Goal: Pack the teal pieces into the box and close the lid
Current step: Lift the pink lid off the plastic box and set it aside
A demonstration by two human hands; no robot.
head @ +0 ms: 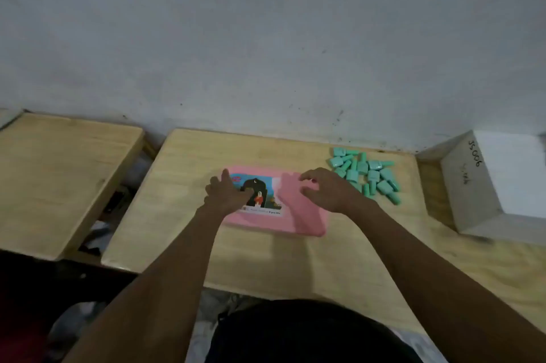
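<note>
Evidently opening comes first: both hands, left hand (226, 192) and right hand (323, 190), rest empty and spread on the shut pink box (304, 215), teal pieces (366, 175) heaped unpacked just beside it.

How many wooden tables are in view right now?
2. One table is in front of the person and carries the pink box and the teal pieces. A second table stands to its left across a gap. More may lie outside the view.
</note>
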